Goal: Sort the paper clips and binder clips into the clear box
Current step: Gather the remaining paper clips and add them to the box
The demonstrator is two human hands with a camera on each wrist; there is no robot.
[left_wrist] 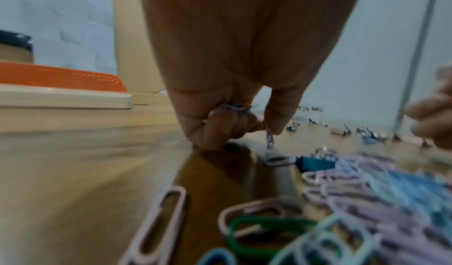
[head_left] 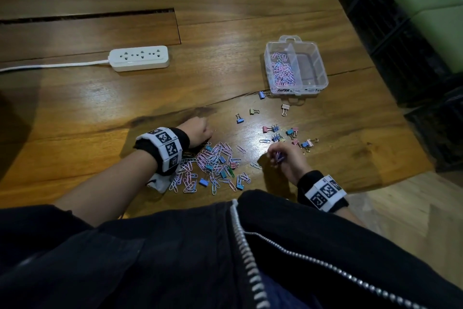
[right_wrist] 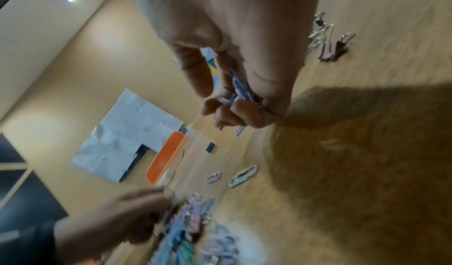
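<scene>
A heap of pastel paper clips (head_left: 213, 166) mixed with small binder clips lies on the wooden table (head_left: 100, 98). My left hand (head_left: 200, 131) curls at the heap's far left edge, gripping a few paper clips (left_wrist: 234, 107) in its fingers. My right hand (head_left: 280, 158), right of the heap, holds a bunch of paper clips (right_wrist: 238, 89) in curled fingers. Loose binder clips (head_left: 288, 134) are scattered beyond it. The clear box (head_left: 295, 65) stands farther back right; its left compartment holds paper clips (head_left: 283, 70), the right one looks bare.
A white power strip (head_left: 140, 58) with its cord lies at the back left. A slot (head_left: 87, 17) cuts the tabletop behind it. The table's right edge drops to dark crates (head_left: 400, 45). An orange basket (left_wrist: 61, 79) shows in the left wrist view.
</scene>
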